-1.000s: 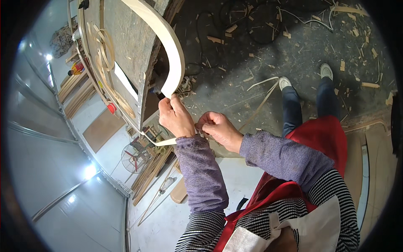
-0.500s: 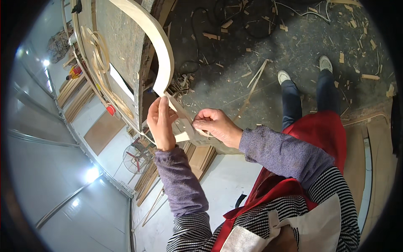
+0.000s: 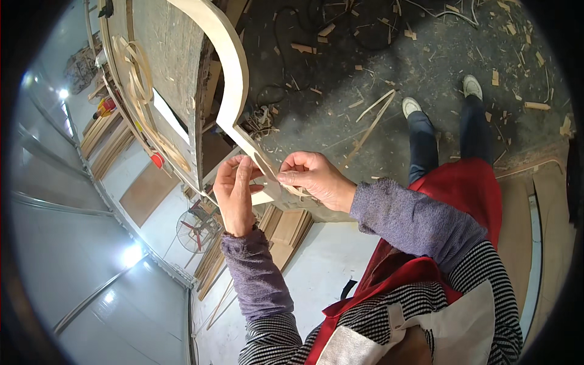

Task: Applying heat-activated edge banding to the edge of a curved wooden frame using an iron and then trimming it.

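My left hand [image 3: 236,191] curls by the frame [image 3: 236,73], its grip unclear; that frame, reaching ahead from between my hands, looks stiff, best held by its edges. My right hand [image 3: 315,177] pinches a strip [image 3: 296,190], probably light, bendy, easily snapped.

Two hands [image 3: 317,181], two shoes [image 3: 411,107], one fan [image 3: 195,234], one apron [image 3: 467,190] (scraps [image 3: 537,106]: many).

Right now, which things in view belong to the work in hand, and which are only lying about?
In the work:
Curved pale wooden piece, close to the left grip
Thin pale strip, at the right grip

Lying about:
Wood scraps, on the dark floor
Pale cord, also there
Stacked boards
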`<action>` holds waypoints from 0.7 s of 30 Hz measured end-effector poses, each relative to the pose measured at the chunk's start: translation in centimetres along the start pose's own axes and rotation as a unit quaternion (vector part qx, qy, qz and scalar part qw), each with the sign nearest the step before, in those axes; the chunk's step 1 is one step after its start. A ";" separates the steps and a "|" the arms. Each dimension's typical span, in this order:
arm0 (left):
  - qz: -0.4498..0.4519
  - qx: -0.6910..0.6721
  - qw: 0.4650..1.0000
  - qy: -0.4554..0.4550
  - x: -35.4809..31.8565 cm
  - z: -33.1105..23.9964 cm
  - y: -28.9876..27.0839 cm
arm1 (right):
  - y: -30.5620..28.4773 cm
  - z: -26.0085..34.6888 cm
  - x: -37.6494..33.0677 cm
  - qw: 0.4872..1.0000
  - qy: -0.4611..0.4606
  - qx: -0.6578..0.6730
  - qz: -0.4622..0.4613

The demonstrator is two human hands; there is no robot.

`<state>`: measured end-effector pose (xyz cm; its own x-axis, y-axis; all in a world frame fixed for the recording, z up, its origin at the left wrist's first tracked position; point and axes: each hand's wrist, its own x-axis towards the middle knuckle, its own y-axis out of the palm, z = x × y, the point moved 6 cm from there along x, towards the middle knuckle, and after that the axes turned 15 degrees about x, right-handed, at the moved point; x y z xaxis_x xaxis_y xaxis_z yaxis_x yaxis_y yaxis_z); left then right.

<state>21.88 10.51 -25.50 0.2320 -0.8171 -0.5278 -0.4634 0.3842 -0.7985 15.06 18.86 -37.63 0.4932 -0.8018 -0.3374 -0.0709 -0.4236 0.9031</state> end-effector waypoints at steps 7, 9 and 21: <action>0.039 0.109 0.993 0.008 0.4 -1.1 1.0 | -0.3 -0.1 0.2 1.000 -0.009 -0.008 0.008; 0.052 0.119 0.991 0.014 0.6 -1.2 1.2 | -0.3 -0.1 0.2 1.000 -0.011 -0.012 0.012; 0.029 0.203 0.977 0.057 -1.4 -0.2 1.5 | -0.3 0.4 -0.3 0.999 -0.019 -0.018 0.022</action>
<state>20.72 12.11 -25.92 0.1081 -0.8221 -0.5590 -0.0905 0.5518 -0.8291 14.56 19.03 -37.97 0.4571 -0.8351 -0.3061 -0.0606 -0.3726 0.9260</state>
